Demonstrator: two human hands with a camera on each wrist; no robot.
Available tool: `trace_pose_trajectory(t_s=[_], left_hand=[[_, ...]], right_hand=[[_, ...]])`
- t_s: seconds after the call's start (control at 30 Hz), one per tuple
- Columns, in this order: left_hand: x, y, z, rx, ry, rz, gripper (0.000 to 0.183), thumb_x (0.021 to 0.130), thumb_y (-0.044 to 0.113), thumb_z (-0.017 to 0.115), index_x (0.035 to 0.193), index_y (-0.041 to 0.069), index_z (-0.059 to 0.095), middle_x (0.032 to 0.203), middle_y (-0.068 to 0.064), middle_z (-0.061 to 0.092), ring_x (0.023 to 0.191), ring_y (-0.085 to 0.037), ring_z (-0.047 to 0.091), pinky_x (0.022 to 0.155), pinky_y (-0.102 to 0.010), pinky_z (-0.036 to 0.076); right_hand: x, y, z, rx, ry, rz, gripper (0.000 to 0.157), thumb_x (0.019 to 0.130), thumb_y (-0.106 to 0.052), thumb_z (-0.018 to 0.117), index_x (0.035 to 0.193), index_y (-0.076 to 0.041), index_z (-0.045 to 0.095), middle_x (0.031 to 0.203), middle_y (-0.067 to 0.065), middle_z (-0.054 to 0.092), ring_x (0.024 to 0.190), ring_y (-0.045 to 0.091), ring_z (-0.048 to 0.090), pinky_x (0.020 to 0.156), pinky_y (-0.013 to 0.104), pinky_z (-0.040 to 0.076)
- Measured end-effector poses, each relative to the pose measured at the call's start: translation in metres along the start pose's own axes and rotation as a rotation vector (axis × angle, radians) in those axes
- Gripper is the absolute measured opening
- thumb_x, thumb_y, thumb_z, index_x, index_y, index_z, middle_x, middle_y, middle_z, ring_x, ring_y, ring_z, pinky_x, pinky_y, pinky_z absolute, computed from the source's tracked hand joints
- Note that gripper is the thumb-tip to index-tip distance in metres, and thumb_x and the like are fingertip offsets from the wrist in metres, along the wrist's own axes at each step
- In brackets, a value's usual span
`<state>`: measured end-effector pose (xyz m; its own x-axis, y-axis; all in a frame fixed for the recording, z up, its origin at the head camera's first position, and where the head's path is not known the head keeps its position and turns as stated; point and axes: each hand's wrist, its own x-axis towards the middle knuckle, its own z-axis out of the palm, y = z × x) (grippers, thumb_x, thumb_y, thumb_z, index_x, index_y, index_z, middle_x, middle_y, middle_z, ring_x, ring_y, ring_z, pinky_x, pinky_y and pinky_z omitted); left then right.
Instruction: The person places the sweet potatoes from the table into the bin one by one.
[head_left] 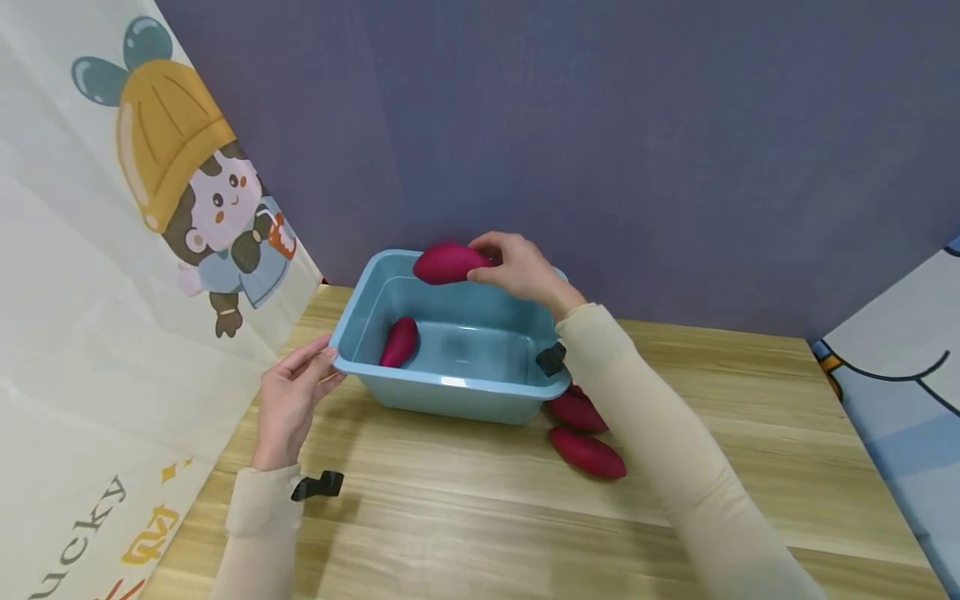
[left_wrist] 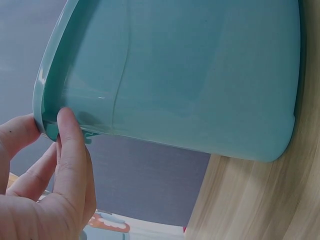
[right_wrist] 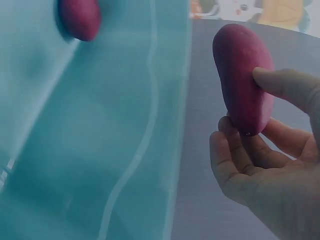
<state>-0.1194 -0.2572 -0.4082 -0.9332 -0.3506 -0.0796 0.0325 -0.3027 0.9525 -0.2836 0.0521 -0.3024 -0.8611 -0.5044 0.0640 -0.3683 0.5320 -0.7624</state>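
Note:
A light blue plastic basin (head_left: 450,400) stands on the wooden table near the back wall. My left hand (head_left: 291,400) pinches its rim at the left front corner; in the left wrist view the thumb and fingers (left_wrist: 70,145) lie on either side of that rim. Above the basin's back edge, my right hand (head_left: 521,267) holds a purple-red sweet potato (head_left: 447,264) by one end, between thumb and fingers. Inside the basin, toward the left, lies another sweet potato (head_left: 400,342). The right wrist view shows the held sweet potato (right_wrist: 242,80) apart from the basin wall.
Right of the basin, on the wooden table (head_left: 465,517), lie a sweet potato (head_left: 587,453) and at least one more (head_left: 576,412), partly hidden by the basin and right sleeve. A dark blue-grey wall (head_left: 600,150) rises behind. A printed white curtain (head_left: 90,292) borders the left side.

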Motion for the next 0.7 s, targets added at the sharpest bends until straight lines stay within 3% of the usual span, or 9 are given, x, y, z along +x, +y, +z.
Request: trace_pose_trajectory(t_s=[0.2,0.7], left_hand=[[0.000,-0.001,0.001,0.012,0.003,0.003,0.042,0.089,0.016,0.079,0.125,-0.001,0.068,0.108,-0.006,0.070,0.085,-0.014,0.071,0.079,-0.030,0.060],[-0.001,-0.001,0.001,0.015,0.004,-0.003,0.043,0.089,0.016,0.078,0.127,-0.002,0.067,0.109,-0.005,0.070,0.086,-0.014,0.070,0.080,-0.030,0.060]], right_hand=[[0.009,0.012,0.026,-0.032,-0.063,0.025,0.047,0.091,-0.018,0.076,0.133,-0.004,0.060,0.122,0.010,0.062,0.104,0.024,0.057,0.083,0.035,0.056],[0.013,0.026,0.053,-0.464,-0.391,0.050,0.029,0.091,-0.012,0.073,0.117,0.000,0.069,0.109,0.010,0.065,0.094,0.022,0.057,0.080,0.034,0.053]])
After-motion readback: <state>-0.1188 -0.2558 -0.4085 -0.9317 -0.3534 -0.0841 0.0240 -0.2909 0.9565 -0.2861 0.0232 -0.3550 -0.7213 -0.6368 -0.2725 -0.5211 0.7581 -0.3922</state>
